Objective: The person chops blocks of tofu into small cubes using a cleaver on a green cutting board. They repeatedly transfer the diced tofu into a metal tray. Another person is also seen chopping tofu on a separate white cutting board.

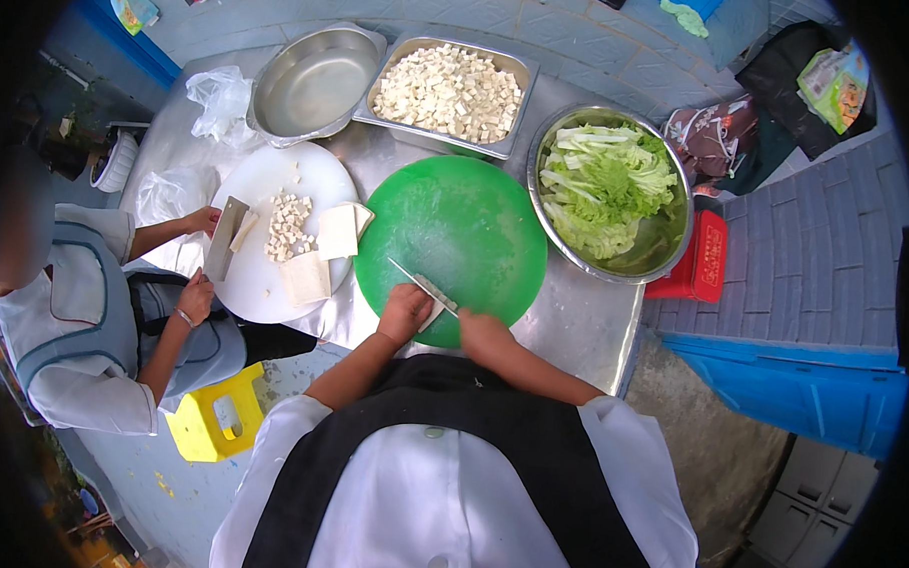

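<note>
My right hand (486,335) grips a kitchen knife (413,276), its narrow blade seen nearly edge-on above the green round cutting board (457,209). The handle is hidden in my fist. Under and beside the blade lies a pale piece of tofu (430,318), partly cut. My left hand (406,313), fingers curled, holds this piece from the left, close to the blade. Cut bits (434,286) sit against the blade's far side. Flat tofu slabs (339,233) rest at the left, where the green board meets a white round board (327,174).
At left, a co-worker's hands (196,297) hold a cleaver (225,240) by tofu cubes (288,222). Behind the boards stand an oval metal basin (315,84) and a steel pan (526,99) of tofu cubes. A steel bowl (686,217) of cabbage leaves and a red container (709,257) are right.
</note>
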`<state>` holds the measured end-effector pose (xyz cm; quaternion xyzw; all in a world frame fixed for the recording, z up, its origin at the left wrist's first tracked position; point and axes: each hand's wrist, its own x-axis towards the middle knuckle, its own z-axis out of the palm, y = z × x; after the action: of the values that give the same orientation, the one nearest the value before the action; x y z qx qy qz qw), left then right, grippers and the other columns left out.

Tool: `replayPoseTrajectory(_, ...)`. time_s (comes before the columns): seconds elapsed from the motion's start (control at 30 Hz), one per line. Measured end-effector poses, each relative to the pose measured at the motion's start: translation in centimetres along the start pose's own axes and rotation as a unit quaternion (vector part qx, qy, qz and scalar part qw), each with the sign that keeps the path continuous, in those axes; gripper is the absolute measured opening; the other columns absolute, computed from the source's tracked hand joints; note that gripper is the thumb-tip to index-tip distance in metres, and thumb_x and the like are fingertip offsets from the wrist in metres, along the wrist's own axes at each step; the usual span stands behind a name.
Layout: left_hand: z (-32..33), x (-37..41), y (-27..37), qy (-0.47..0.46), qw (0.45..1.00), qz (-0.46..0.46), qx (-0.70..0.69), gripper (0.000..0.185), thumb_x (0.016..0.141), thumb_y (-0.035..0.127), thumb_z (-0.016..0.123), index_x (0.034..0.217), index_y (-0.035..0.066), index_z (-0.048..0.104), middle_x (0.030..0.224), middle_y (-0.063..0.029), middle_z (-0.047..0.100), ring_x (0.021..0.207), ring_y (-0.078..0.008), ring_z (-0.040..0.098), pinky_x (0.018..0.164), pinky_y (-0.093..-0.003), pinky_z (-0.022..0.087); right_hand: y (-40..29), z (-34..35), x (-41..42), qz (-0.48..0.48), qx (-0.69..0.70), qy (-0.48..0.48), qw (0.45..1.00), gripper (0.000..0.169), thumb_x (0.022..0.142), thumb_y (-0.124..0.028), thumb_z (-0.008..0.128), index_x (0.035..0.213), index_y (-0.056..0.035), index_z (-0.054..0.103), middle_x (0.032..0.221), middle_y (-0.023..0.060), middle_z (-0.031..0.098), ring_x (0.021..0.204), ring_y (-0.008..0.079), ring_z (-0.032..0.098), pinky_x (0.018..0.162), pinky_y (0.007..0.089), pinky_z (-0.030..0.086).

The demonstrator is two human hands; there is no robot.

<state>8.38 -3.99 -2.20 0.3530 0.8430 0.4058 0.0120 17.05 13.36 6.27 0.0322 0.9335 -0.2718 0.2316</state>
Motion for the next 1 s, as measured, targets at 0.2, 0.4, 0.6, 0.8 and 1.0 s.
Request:
replayPoseTrajectory(0.2, -0.1, -0.4, -0.4, 0.03, 0.999, -0.033, -0.024, 0.011, 0.073, 0.004, 0.065, 0.082, 0.006, 0.06, 0.087, -0.0122, 0.058, 0.085, -0.0328, 0.054, 0.075, -0.04, 0.045, -0.3, 0.0, 0.7, 0.004, 0.027, 0.043, 0.999, 0.013, 0.082, -0.008, 0.045, 0.09, -0.0002, 0.049, 0.083, 0.0255, 0.062, 0.078, 0.0413, 0.062, 0.069, 0.0504, 0.049)
replayPoseTrajectory(0.4, -0.4, -1.2, -0.1, -0.006, 1.0, 0.004, -0.014, 0.01, 0.073, 0.004, 0.065, 0.082, 0.005, 0.06, 0.085, -0.0122, 0.057, 0.083, -0.0329, 0.054, 0.073, -0.0398, 0.045, 0.2, 1.1, 0.6, -0.029, 0.018, 0.022, 0.999, 0.014, 0.082, -0.01, 0.044, 0.089, 0.0014, 0.05, 0.077, 0.0274, 0.061, 0.075, 0.0435, 0.061, 0.066, 0.0518, 0.048)
replayPoseTrajectory(0.6, -0.6, -2.0, 0.0, 0.018, 0.999, -0.035, -0.015, 0.012, 0.073, 0.006, 0.066, 0.083, 0.006, 0.061, 0.087, -0.0114, 0.057, 0.086, -0.0327, 0.054, 0.077, -0.0398, 0.045, -0.5, 0.6, 0.4, 0.0, 0.032, 0.033, 0.999, 0.017, 0.084, -0.011, 0.043, 0.091, 0.002, 0.05, 0.078, 0.0274, 0.061, 0.076, 0.0437, 0.061, 0.066, 0.0515, 0.048)
replayPoseTrajectory(0.8, -0.3, -2.3, -0.2, -0.004, 1.0, -0.016, -0.01, 0.011, 0.073, 0.007, 0.066, 0.083, 0.006, 0.061, 0.089, -0.0116, 0.057, 0.089, -0.0319, 0.053, 0.079, -0.0394, 0.044, -0.7, 2.1, 1.4, -0.01, 0.048, 0.028, 0.998, 0.018, 0.084, -0.012, 0.044, 0.092, 0.0026, 0.05, 0.078, 0.0276, 0.061, 0.074, 0.0439, 0.061, 0.067, 0.052, 0.048)
replayPoseTrajectory(1.0, -1.1, -3.3, 0.3, 0.009, 0.998, -0.059, -0.033, 0.016, 0.071, 0.01, 0.07, 0.085, 0.006, 0.061, 0.093, -0.0116, 0.056, 0.092, -0.0311, 0.052, 0.081, -0.0384, 0.045, -0.6, 0.7, -0.8, -0.034, 0.026, 0.008, 0.999, 0.019, 0.085, -0.014, 0.043, 0.092, 0.0021, 0.051, 0.078, 0.0268, 0.061, 0.075, 0.0439, 0.06, 0.068, 0.0518, 0.047)
